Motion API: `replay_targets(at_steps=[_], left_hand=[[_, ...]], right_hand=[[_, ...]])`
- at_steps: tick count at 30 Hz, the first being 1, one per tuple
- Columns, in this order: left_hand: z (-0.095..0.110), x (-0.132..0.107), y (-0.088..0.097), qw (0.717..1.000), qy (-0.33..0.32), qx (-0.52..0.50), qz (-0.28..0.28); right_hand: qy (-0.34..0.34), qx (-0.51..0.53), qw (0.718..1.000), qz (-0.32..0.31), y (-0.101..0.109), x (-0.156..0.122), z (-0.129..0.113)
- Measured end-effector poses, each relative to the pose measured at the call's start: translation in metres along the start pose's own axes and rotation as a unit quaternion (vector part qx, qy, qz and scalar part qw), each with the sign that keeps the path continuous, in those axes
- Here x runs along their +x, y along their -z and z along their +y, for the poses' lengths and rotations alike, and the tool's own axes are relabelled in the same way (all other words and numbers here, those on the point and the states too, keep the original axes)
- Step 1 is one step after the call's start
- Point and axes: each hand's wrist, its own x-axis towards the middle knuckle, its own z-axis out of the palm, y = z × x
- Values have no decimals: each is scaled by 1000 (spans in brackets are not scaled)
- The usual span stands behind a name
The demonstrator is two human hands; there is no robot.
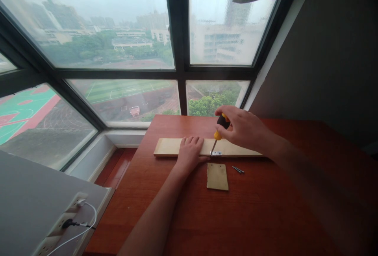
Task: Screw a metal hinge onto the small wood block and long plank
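A long pale wooden board (167,147) lies across the reddish-brown table (265,209). My left hand (189,153) rests flat on the board, fingers stretched out, holding it down. My right hand (242,128) is closed round the black and yellow handle of a screwdriver (220,128). The screwdriver stands nearly upright, its tip on a small metal hinge (215,153) at the board's near edge. A small square wooden piece (217,176) lies on the table just in front of the hinge. Two or three loose screws (238,169) lie to its right.
A large window with dark frames (180,71) rises behind the table's far edge. A grey wall (330,63) stands at the right. At the lower left a white power strip (63,224) holds a black plug and a white cable.
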Motion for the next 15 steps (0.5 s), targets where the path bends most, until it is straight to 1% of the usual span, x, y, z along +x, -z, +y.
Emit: replay_targets(at_steps=[2, 4, 10, 15], left_hand=[[0, 0, 0, 1000, 1, 1, 0], [-1, 0, -1, 1000, 1, 2, -2], [0, 0, 0, 1000, 2, 3, -2], [1, 0, 1, 1000, 1, 0, 2]], right_hand=[[-10, -21, 1000, 11, 0, 2, 0], [-14, -23, 1000, 7, 0, 3, 0], [-15, 17, 1000, 10, 1, 1, 2], [5, 49, 999, -6, 3, -2, 6]])
